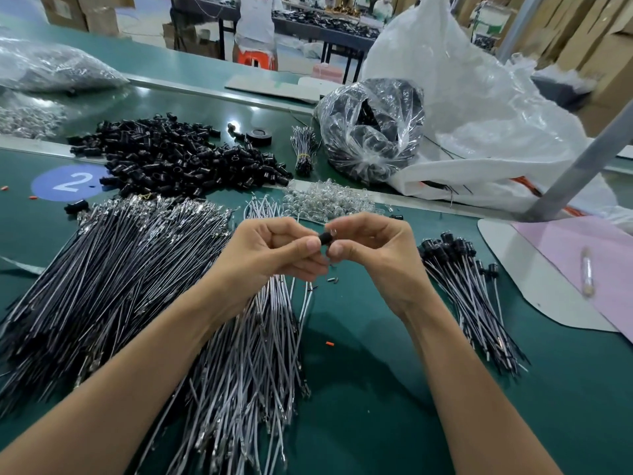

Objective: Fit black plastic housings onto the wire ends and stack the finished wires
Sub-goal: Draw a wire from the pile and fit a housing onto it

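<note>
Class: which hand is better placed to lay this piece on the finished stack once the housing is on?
Probably the right hand: it pinches the housing, and the finished stack lies on its side; the left hand would have to cross.

Both hands are meeting above the green table [376, 354]. The left hand [270, 250] and right hand [370, 245] are pinching a black housing [325, 238] between their fingertips. Black wires [113, 275] are lying at left, grey wires [253, 354] under the wrists, finished wires [469, 296] at right, and loose housings [178, 156] are heaped beyond.
</note>
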Motion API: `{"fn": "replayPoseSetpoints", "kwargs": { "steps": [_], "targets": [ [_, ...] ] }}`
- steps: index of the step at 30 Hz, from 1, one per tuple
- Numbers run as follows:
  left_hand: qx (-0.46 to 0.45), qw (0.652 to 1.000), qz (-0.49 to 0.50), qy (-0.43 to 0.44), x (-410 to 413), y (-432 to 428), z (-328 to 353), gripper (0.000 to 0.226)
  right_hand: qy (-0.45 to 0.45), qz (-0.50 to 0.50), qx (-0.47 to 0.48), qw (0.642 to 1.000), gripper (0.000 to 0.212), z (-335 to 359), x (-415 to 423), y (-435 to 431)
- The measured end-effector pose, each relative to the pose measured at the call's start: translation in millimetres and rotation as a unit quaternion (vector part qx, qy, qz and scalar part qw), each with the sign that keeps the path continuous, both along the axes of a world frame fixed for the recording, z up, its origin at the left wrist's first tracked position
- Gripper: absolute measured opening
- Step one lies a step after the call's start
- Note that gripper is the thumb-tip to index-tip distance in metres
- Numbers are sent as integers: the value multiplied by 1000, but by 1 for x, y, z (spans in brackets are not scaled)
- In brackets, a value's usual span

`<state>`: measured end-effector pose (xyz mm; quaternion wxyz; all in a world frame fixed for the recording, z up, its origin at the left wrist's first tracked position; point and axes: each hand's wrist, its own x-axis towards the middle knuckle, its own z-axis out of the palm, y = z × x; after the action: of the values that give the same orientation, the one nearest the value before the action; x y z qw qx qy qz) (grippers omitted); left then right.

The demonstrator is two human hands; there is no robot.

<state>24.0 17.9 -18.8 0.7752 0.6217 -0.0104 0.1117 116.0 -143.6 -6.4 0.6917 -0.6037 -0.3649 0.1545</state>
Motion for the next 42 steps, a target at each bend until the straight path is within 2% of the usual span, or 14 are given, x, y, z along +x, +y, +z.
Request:
{"fn": "replayPoseSetpoints", "kwargs": {
  "steps": [4,7,9,11,13,15,17,19,23,25,28,31,36,42],
  "targets": [
    [0,999,-33,11,-2,2,-2,9,-27,2,-14,1000,18,-1,-2,1],
    [-20,999,-32,-12,-3,6,-1,21,69,51,73,994,12,4,-2,-3],
    [-51,997,48,-16,-1,13,2,32,156,76,160,972,15,18,6,-20],
    [-77,985,156,-9,0,21,5,30,183,32,182,966,20,37,18,-48],
    [-77,966,247,-5,0,27,6,26,146,-49,94,984,23,55,31,-78],
    [-60,944,325,-11,-1,32,7,17,68,-127,-82,986,17,68,42,-104],
    [-33,917,397,-20,-1,39,8,6,1,-189,-247,950,21,74,54,-119],
    [15,897,441,-15,-1,45,8,3,-46,-250,-359,898,25,70,64,-123],
    [127,902,411,41,2,46,1,8,-142,-286,-518,793,21,56,70,-106],
    [188,896,398,57,4,44,-1,4,-205,-306,-529,765,24,50,67,-93],
    [322,869,363,95,2,49,-2,3,-308,-322,-416,793,17,43,45,-66],
    [434,832,309,157,-2,59,1,8,-334,-267,-324,844,9,29,16,-26],
    [515,781,258,241,-13,70,11,26,-310,-213,-292,879,7,-4,-5,21],
    [606,707,177,317,-15,64,17,31,-288,-221,-280,889,8,-18,-6,22]
  ]
}}
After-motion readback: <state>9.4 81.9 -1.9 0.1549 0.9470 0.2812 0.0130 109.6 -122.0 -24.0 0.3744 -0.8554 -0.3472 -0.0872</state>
